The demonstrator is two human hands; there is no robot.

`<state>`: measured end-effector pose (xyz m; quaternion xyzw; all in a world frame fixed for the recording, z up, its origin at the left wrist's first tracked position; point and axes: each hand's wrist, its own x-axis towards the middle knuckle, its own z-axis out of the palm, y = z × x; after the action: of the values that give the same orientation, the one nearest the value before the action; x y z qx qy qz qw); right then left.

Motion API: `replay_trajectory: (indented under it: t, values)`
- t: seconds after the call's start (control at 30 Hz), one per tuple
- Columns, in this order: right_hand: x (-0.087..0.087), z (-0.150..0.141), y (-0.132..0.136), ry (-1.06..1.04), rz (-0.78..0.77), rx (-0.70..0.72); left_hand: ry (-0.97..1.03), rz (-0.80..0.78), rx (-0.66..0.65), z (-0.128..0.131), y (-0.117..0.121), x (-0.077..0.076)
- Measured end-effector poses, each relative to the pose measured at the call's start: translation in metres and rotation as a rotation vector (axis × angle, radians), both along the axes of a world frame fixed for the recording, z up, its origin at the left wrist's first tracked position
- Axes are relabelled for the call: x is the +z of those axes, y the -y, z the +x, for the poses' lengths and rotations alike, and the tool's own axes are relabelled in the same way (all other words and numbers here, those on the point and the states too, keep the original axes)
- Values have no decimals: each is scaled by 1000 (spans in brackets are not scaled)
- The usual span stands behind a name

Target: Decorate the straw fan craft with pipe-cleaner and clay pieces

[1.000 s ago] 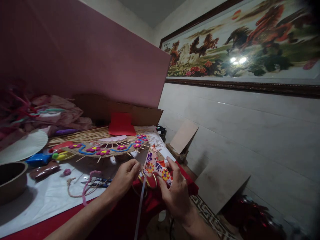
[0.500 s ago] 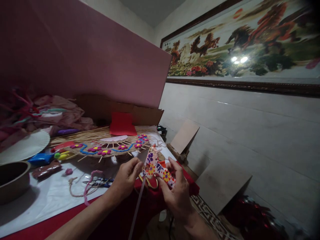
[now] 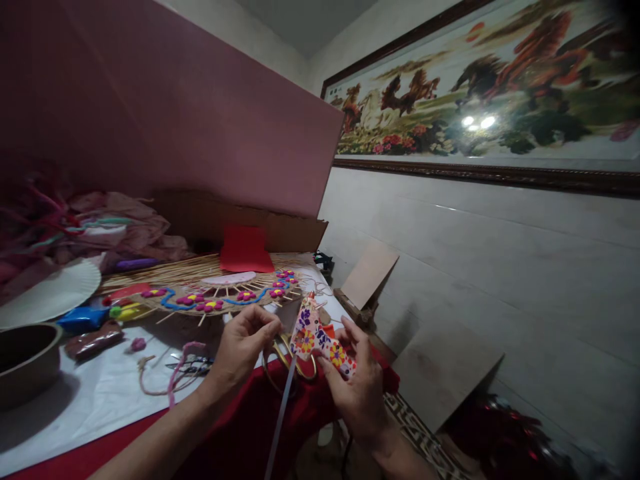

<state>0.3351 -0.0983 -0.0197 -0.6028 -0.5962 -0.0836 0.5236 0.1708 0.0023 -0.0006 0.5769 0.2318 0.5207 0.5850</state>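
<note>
In my right hand (image 3: 357, 380) is a flower-patterned hot glue gun (image 3: 307, 333), its nozzle pointing up and away from me. A long whitish glue stick (image 3: 281, 420) runs from the gun's rear down toward me. Just left of the gun, my left hand (image 3: 245, 343) is closed with thumb and fingertips pinched together, apart from the gun. Anything between those fingertips is too small to make out. Gold loops (image 3: 275, 363), like scissor handles, show behind the gun at the table edge, partly hidden.
A fan-shaped piece (image 3: 215, 297) with clay flowers lies across thin sticks on the table. Blue-handled scissors (image 3: 195, 365), pink fuzzy wire (image 3: 176, 380) and twine lie near my left forearm. At left stand a round pot (image 3: 30, 367) and a paper plate (image 3: 55, 293). A red card (image 3: 245, 248) leans behind.
My left hand has moved left, away from the rear of the glue gun, uncovering more of the gold loops. The gun has shifted slightly right and down in my right hand.
</note>
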Motion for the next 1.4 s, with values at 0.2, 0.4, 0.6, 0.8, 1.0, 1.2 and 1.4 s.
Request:
replay_trajectory:
  t: [0.2,0.4,0.6,0.8,1.0,1.2,1.4]
  values:
    - [0,-2,2,-28,-21,54,-107,-63,39,4,3,1]
    - [2,-6,1,-33,1,78,-280,-128,-8,8,-1,-8]
    - [4,-8,1,32,4,69,-311,-279,-95,8,2,3]
    - [0,-8,3,215,10,65,-372,-243,-85,8,6,9]
    - [-2,-9,5,337,16,87,-393,-142,-93,9,0,-7]
    - [0,-7,5,278,4,103,-348,-91,-269,2,7,3]
    - [4,-5,7,251,8,131,-334,-141,-392,0,9,7]
